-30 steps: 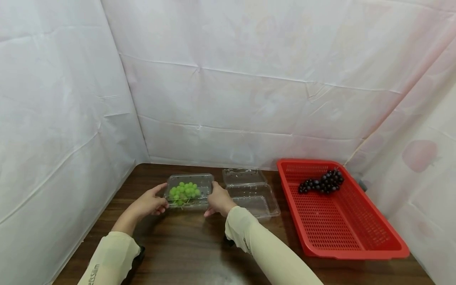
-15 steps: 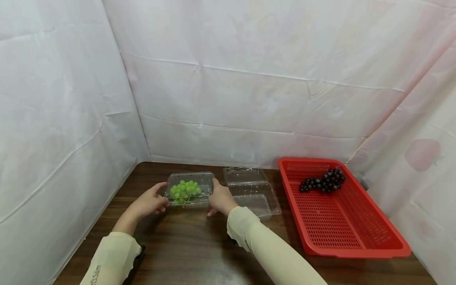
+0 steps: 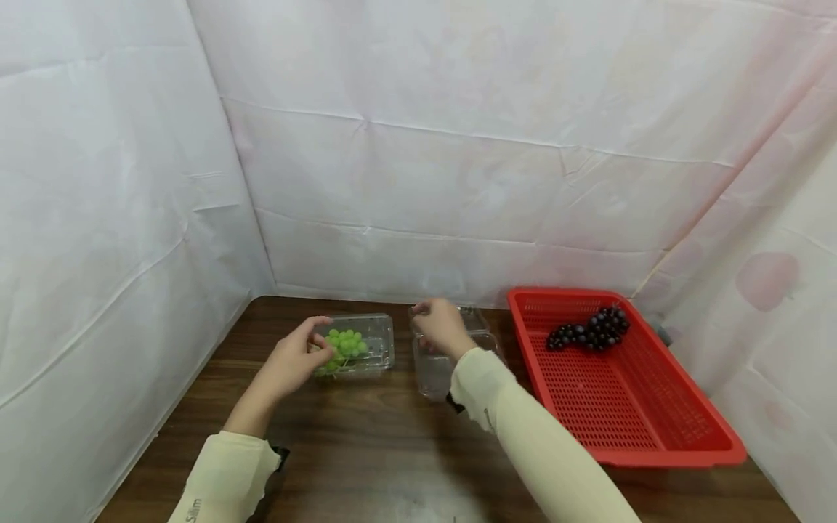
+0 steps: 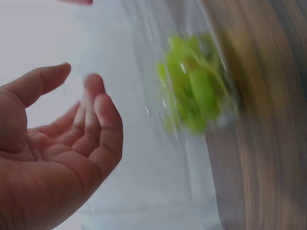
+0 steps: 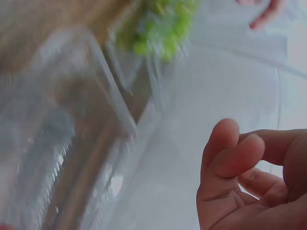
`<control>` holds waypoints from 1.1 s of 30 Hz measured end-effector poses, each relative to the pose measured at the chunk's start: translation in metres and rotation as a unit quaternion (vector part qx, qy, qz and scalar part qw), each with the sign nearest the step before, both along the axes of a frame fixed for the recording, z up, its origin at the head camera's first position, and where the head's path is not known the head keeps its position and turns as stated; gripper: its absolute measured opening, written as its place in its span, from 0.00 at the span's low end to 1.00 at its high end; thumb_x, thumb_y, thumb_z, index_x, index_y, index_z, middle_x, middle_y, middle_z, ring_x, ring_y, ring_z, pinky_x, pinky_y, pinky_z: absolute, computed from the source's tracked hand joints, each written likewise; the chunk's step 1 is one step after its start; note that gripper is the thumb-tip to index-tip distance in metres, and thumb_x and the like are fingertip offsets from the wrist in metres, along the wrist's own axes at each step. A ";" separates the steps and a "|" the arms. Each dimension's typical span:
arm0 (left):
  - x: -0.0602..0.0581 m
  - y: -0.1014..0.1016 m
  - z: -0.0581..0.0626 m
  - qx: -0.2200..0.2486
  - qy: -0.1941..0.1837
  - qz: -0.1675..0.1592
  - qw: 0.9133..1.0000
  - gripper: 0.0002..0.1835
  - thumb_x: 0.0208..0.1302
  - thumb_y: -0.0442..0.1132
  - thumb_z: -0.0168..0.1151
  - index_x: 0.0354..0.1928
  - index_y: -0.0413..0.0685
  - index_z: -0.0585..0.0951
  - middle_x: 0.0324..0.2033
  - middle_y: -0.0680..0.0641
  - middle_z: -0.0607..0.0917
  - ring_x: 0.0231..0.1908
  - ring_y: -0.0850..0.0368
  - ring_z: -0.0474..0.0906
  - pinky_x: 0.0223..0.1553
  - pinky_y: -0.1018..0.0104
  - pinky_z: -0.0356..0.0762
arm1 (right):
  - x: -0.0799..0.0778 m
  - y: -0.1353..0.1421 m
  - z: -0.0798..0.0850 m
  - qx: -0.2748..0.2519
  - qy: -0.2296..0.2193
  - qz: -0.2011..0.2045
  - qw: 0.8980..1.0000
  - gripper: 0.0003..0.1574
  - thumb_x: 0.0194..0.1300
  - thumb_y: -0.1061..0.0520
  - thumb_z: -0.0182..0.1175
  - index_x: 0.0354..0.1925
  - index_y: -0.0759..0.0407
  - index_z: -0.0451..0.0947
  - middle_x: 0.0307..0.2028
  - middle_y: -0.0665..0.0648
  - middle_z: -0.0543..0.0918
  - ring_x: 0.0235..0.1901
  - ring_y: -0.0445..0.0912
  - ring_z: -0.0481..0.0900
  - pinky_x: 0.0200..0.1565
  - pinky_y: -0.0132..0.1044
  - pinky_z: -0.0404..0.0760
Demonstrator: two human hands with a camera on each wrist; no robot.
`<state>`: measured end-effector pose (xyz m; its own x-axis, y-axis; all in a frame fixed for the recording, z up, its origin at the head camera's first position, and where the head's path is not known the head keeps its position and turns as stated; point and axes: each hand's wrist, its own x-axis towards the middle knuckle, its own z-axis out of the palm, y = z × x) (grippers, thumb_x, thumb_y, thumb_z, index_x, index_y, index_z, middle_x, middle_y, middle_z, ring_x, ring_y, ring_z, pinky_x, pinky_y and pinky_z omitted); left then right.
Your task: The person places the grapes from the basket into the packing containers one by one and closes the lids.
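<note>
Green grapes (image 3: 348, 343) lie inside a clear plastic box (image 3: 384, 349) at the left of the table. Just over its left side my left hand (image 3: 293, 363) is raised; in the left wrist view its fingers (image 4: 108, 124) bend loosely, apart from the thumb, with nothing between them. To the right stands a second clear box (image 3: 433, 376), with its lid (image 3: 474, 319) folded back toward the wall. My right hand (image 3: 447, 330) hangs above this one, partly covering it. Loosely curled and holding nothing, its fingers (image 5: 223, 158) show in the right wrist view.
A red perforated basket (image 3: 673, 459) stands on the right of the wooden table (image 3: 366, 450). In its far part lies a bunch of dark grapes (image 3: 591, 332). White printed sheets (image 3: 418, 181) hang close behind and along both sides.
Both hands have come off the sides of the box of green grapes. The left hand has risen slightly; the right has moved right, over the second box.
</note>
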<state>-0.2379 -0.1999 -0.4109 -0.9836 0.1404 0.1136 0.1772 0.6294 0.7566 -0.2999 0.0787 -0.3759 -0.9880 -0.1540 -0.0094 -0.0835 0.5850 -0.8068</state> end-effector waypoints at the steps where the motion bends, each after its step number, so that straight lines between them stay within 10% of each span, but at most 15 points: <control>1: 0.002 0.007 0.001 0.009 -0.005 -0.012 1.000 0.26 0.70 0.46 0.62 0.66 0.53 0.69 0.43 0.46 0.82 0.37 0.53 0.79 0.33 0.60 0.77 | -0.003 0.009 0.005 -0.017 -0.002 -0.012 1.000 0.17 0.69 0.62 0.56 0.54 0.61 0.79 0.30 0.62 0.85 0.17 0.48 0.79 0.19 0.38 0.80; 11: 0.005 0.067 -0.011 0.064 -0.061 -0.068 0.994 0.16 0.67 0.40 0.66 0.46 0.40 0.71 0.31 0.45 0.81 0.28 0.50 0.80 0.29 0.57 0.81 | -0.026 0.099 0.048 -0.111 0.018 -0.098 0.989 0.17 0.70 0.62 0.53 0.51 0.67 0.82 0.29 0.58 0.81 0.23 0.47 0.80 0.20 0.33 0.78; 20: 0.007 0.106 -0.032 0.009 -0.096 -0.091 0.991 0.18 0.69 0.54 0.62 0.41 0.46 0.79 0.24 0.45 0.83 0.21 0.52 0.80 0.23 0.60 0.79 | -0.029 0.186 0.047 -0.175 0.049 -0.152 0.972 0.18 0.75 0.59 0.51 0.54 0.70 0.77 0.31 0.50 0.80 0.26 0.41 0.80 0.31 0.35 0.83; 33: 0.005 0.133 -0.052 0.054 -0.151 -0.083 0.983 0.21 0.71 0.56 0.59 0.38 0.42 0.77 0.24 0.43 0.81 0.19 0.53 0.80 0.25 0.56 0.83 | -0.022 0.281 0.037 -0.367 0.067 -0.313 0.873 0.08 0.69 0.60 0.61 0.32 0.54 0.83 0.21 0.48 0.80 0.16 0.39 0.77 0.17 0.30 0.77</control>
